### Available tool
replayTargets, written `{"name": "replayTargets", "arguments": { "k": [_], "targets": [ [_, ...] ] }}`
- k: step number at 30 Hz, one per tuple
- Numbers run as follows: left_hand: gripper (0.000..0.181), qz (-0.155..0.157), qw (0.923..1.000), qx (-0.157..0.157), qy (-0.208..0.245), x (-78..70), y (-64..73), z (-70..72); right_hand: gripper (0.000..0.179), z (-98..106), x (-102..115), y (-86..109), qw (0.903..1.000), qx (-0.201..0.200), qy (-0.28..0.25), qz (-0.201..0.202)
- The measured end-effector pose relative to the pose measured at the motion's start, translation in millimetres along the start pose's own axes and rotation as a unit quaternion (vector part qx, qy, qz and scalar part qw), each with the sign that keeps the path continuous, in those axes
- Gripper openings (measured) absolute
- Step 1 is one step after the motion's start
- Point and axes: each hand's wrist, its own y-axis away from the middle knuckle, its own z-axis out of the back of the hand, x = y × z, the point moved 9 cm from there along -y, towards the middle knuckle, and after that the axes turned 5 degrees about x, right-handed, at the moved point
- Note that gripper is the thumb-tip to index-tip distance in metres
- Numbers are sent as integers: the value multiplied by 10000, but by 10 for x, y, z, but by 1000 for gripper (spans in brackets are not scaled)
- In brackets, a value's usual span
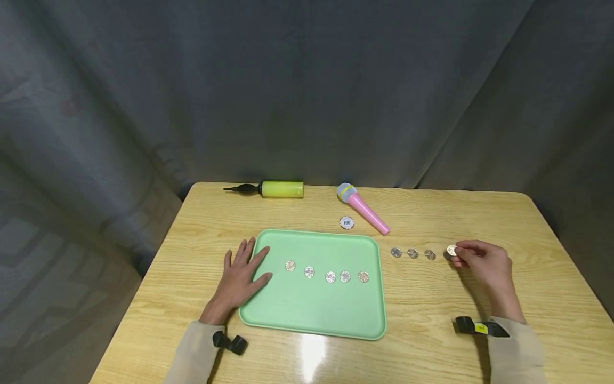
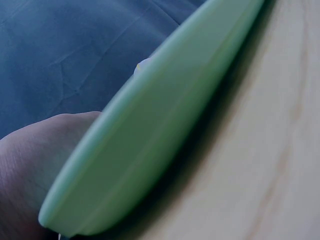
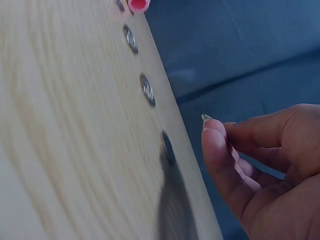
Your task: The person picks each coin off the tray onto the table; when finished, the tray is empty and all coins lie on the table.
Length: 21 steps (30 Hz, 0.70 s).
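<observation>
My right hand (image 1: 484, 264) pinches a silver coin (image 1: 452, 250) between thumb and fingertips, at the right end of a row of coins. In the right wrist view this coin (image 3: 205, 117) shows only its edge and is held off the tabletop. Three coins lie flat to its left, the nearest coin (image 1: 429, 255) just beside it. On the left rim of a green tray (image 1: 316, 322) rests my left hand (image 1: 237, 282), fingers straight and spread, with thumb and forefinger reaching inside. Several coins (image 1: 330, 277) lie across the tray in an uneven line.
A pink toy microphone (image 1: 366, 212) lies behind the tray's right side. Near it is a white chip (image 1: 347, 222) marked 100. A yellow-green hand pump (image 1: 282, 189) with a black nozzle lies at the back left. Grey curtain (image 1: 307, 96) hangs behind the wooden table (image 1: 431, 304).
</observation>
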Motion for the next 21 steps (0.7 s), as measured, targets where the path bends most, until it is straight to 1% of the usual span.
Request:
{"name": "replayTargets", "arguments": {
  "k": [8, 12, 15, 18, 21],
  "targets": [
    [67, 5, 10000, -2, -16, 1, 10, 3, 34, 190, -301, -9, 9982, -264, 165, -513],
    [67, 15, 10000, -1, -12, 0, 13, 4, 35, 241, -408, -4, 9963, -353, 221, -746],
    [67, 19, 10000, -1, 0, -4, 13, 7, 33, 244, -439, -12, 9962, -408, 184, -748],
    [67, 18, 10000, 15, 7, -8, 7, 5, 32, 254, -441, -26, 9962, -494, 278, -654],
    [67, 27, 10000, 39, -16, -8, 2, 3, 29, 287, -441, -25, 9928, -707, 708, -652]
  ]
}}
